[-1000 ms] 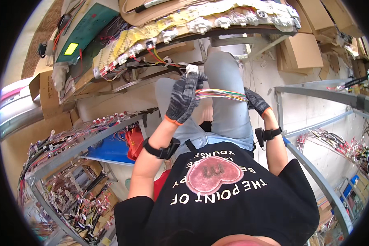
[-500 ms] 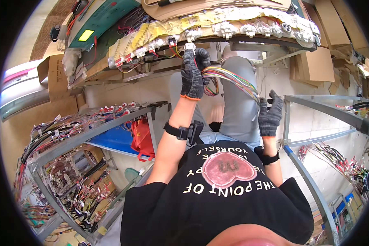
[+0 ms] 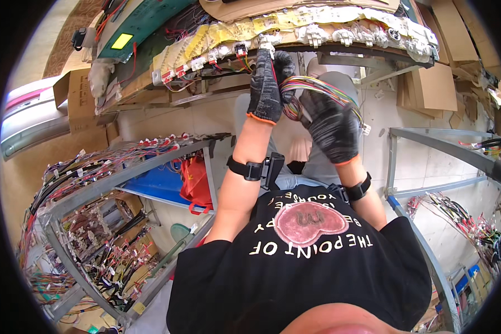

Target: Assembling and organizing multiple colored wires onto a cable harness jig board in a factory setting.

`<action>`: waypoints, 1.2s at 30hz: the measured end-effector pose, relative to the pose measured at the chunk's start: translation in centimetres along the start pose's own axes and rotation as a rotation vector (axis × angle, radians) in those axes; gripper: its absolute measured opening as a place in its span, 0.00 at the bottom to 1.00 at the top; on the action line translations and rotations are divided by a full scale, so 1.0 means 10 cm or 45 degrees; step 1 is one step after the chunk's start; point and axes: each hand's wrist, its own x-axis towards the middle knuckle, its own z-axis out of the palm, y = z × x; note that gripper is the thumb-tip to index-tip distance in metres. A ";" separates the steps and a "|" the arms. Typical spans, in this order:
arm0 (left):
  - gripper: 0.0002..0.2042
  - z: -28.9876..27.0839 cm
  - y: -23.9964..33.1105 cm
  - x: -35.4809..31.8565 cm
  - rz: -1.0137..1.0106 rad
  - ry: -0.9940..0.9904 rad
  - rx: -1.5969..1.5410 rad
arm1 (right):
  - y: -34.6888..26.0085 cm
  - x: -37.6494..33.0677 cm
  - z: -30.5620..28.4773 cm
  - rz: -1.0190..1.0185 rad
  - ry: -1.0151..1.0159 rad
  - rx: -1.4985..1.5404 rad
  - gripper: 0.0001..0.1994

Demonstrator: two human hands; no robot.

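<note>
L hand holds wire bundle at approx. 3 o'clock, fingertips at white plug, bench edge, 12 o'clock. R hand, 4 o'clock: grip can't tell. Align plug sq.; leave wires slack.

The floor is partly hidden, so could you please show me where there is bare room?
Bare floor shows between the right hand and right frame, and between the bench and left rack. Connectors crowd the bench front; wires crowd the left rack.
</note>
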 end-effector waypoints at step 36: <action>0.15 -0.08 -0.54 -0.63 -0.106 -0.256 0.828 | -0.83 -0.09 0.07 -0.913 0.616 -2.583 0.17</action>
